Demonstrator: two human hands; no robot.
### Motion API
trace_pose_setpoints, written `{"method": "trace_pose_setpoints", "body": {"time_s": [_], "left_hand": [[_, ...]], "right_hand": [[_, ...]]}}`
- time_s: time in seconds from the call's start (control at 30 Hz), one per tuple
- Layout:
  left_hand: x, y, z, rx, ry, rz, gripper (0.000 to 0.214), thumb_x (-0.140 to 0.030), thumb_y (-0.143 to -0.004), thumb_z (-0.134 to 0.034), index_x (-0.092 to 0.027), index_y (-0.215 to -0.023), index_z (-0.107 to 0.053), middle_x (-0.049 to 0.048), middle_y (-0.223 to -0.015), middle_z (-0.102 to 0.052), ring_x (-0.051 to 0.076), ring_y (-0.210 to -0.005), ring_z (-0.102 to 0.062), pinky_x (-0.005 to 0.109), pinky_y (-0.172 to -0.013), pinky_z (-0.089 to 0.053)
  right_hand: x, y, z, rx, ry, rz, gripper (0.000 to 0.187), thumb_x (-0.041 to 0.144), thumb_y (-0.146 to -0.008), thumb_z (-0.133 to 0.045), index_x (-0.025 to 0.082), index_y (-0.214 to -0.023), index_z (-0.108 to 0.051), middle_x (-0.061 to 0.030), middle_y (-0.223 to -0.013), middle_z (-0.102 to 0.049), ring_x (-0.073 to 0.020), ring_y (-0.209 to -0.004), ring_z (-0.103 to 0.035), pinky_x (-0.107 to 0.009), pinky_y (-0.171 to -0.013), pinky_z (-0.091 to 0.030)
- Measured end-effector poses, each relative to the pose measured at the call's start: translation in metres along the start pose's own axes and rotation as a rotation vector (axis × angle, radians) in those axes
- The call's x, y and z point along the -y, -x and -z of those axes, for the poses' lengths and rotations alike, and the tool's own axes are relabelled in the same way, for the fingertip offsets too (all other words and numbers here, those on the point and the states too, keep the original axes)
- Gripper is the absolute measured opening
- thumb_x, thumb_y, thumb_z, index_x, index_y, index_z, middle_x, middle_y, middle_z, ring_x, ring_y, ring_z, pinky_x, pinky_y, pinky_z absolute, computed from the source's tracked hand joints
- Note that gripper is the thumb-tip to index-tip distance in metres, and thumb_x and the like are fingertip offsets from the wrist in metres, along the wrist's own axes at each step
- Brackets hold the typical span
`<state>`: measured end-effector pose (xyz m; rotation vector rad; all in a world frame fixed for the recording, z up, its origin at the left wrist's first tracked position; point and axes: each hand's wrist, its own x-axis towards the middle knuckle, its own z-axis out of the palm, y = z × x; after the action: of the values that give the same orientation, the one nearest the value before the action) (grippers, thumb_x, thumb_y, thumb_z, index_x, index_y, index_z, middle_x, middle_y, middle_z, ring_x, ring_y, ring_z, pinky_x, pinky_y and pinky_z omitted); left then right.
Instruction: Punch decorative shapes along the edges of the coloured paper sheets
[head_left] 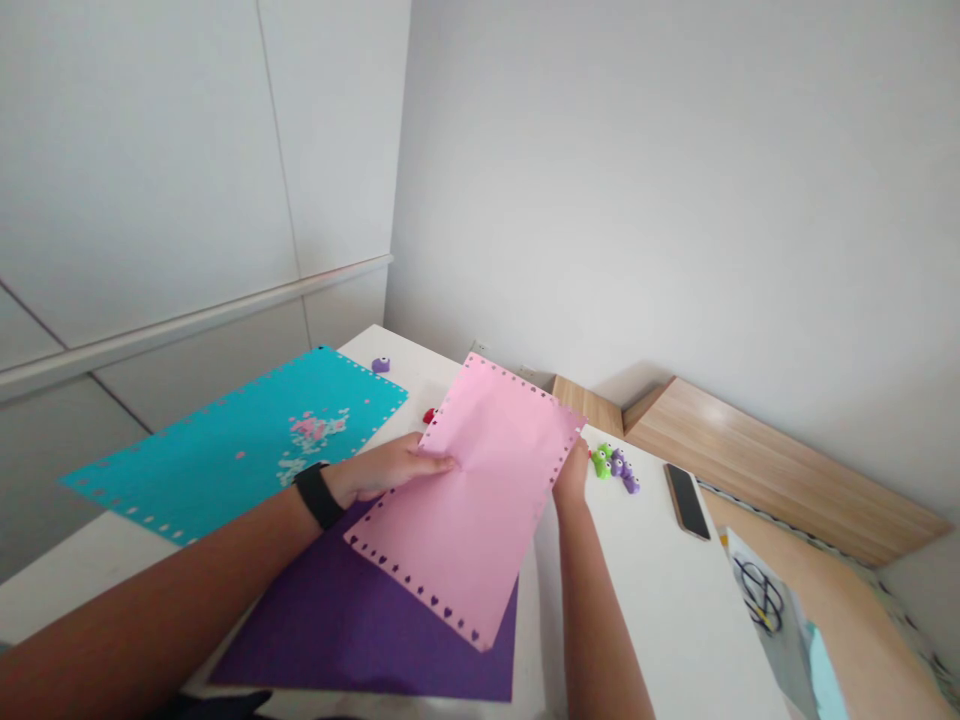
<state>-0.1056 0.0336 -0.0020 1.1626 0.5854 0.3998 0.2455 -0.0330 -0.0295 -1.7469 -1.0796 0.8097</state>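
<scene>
Holding a pink paper sheet [480, 495] with heart-punched edges, the right hand [571, 475] is gripping its right edge, while the left hand [390, 468] is resting open, fingers flat across its left edge. Beneath that sheet, a purple sheet [375, 625] is lying on the counter [660, 620]. Left of it, a teal sheet [210, 465] is carrying pink scraps [319, 430]; right of it, small green and purple figures [615, 467] and a phone [686, 500] are sitting.

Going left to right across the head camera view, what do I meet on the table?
Turquoise heart-punched sheet → left hand → pink heart-punched sheet → right hand → green and purple googly-eyed figures → smartphone
</scene>
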Motion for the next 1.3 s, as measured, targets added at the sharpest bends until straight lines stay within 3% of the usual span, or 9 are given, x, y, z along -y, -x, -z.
{"method": "trace_pose_setpoints", "body": {"time_s": [0.13,0.2,0.27,0.43,0.63,0.8,1.0,1.17,1.3], "left_hand": [[-0.001,-0.003,0.008,-0.067,-0.036,-0.008,0.058,-0.054,-0.076,-0.079,-0.016,-0.119,-0.07,0.0136,-0.117,-0.076,0.033,-0.102,-0.073,0.041,-0.089,-0.058],[0.001,-0.006,0.011,-0.101,-0.067,-0.015,0.059,-0.056,-0.076,-0.078,-0.015,-0.118,-0.07,0.0141,-0.117,-0.076,0.033,-0.101,-0.073,0.039,-0.086,-0.059],[0.006,-0.01,0.016,-0.152,-0.135,-0.027,0.061,-0.058,-0.075,-0.077,-0.015,-0.118,-0.07,0.0136,-0.116,-0.076,0.033,-0.101,-0.073,0.037,-0.083,-0.059],[0.022,-0.023,0.031,-0.253,-0.519,-0.057,0.058,-0.059,-0.076,-0.069,-0.013,-0.112,-0.074,0.0113,-0.107,-0.079,0.036,-0.097,-0.073,0.036,-0.08,-0.057],[0.031,-0.03,0.037,-0.326,-0.781,-0.164,0.049,-0.048,-0.081,-0.061,-0.014,-0.113,-0.075,0.0108,-0.113,-0.077,0.034,-0.102,-0.071,0.036,-0.089,-0.052],[0.036,-0.033,0.036,-0.388,-0.871,-0.18,0.055,-0.046,-0.082,-0.059,-0.011,-0.124,-0.07,0.0143,-0.124,-0.073,0.034,-0.111,-0.068,0.036,-0.097,-0.049],[0.039,-0.032,0.034,-0.396,-0.914,-0.245,0.053,-0.045,-0.085,-0.057,-0.014,-0.126,-0.068,0.0137,-0.13,-0.07,0.033,-0.117,-0.066,0.036,-0.101,-0.047],[0.036,-0.032,0.033,-0.389,-0.898,-0.244,0.05,-0.044,-0.085,-0.056,-0.015,-0.124,-0.07,0.0127,-0.128,-0.071,0.032,-0.116,-0.066,0.036,-0.102,-0.047],[0.032,-0.029,0.028,-0.42,-0.896,-0.2,0.051,-0.044,-0.083,-0.057,-0.015,-0.122,-0.071,0.013,-0.124,-0.073,0.034,-0.115,-0.067,0.037,-0.101,-0.047]], "right_hand": [[-0.019,0.01,0.033,-0.22,0.278,0.095,0.023,0.025,-0.091,-0.068,0.019,-0.114,-0.068,-0.0136,-0.132,-0.06,-0.0316,-0.127,-0.053,-0.055,-0.11,-0.04],[-0.029,0.018,0.044,-0.238,0.384,0.135,0.022,0.019,-0.083,-0.07,0.019,-0.105,-0.073,-0.0151,-0.128,-0.064,-0.0348,-0.131,-0.049,-0.054,-0.117,-0.03],[-0.037,0.023,0.049,-0.227,0.46,0.174,0.03,0.019,-0.078,-0.07,0.02,-0.108,-0.074,-0.0143,-0.125,-0.066,-0.0353,-0.129,-0.05,-0.052,-0.116,-0.03],[-0.044,0.02,0.037,-0.22,0.549,0.262,0.032,0.028,-0.082,-0.062,0.021,-0.112,-0.071,-0.0135,-0.124,-0.068,-0.0315,-0.119,-0.058,-0.046,-0.107,-0.04],[-0.041,0.025,0.013,-0.23,0.537,0.313,0.029,0.034,-0.093,-0.048,0.017,-0.109,-0.066,-0.0111,-0.101,-0.07,-0.0231,-0.079,-0.064,-0.038,-0.079,-0.051],[-0.036,0.037,0.002,-0.168,0.535,0.335,0.036,0.036,-0.094,-0.05,0.017,-0.12,-0.067,-0.0142,-0.114,-0.067,-0.021,-0.075,-0.062,-0.039,-0.081,-0.052],[-0.025,0.051,-0.001,0.019,0.494,0.363,0.039,0.038,-0.089,-0.063,0.021,-0.123,-0.069,-0.0106,-0.112,-0.067,-0.0188,-0.071,-0.062,-0.037,-0.077,-0.055],[-0.018,0.061,-0.005,0.123,0.407,0.346,0.037,0.026,-0.077,-0.073,0.022,-0.113,-0.074,-0.0089,-0.101,-0.068,-0.0219,-0.076,-0.062,-0.039,-0.079,-0.054],[-0.019,0.065,-0.013,0.072,0.34,0.313,0.023,0.022,-0.076,-0.07,0.022,-0.098,-0.076,-0.0093,-0.096,-0.068,-0.0266,-0.089,-0.064,-0.043,-0.087,-0.053]]}}
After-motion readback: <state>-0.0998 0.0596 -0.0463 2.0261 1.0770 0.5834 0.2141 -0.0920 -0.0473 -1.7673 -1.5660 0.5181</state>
